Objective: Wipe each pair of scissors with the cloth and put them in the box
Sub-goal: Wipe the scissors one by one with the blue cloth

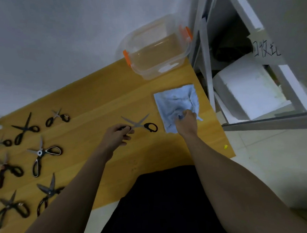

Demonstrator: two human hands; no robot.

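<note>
A pair of black-handled scissors (140,124) lies with its blades spread apart on the wooden table (98,94). My left hand (117,136) grips its left handle loop. Just to the right, my right hand (186,122) pinches the near part of a light blue cloth (175,101) that lies crumpled on the table. A clear plastic box (156,50) with orange latches stands at the table's far right corner, with nothing inside that I can see.
Several more black-handled scissors (41,154) lie spread over the left part of the table. White shelving (207,63) with foam blocks (247,91) stands just beyond the table's right edge. A small yellow bit (225,146) sits at that edge.
</note>
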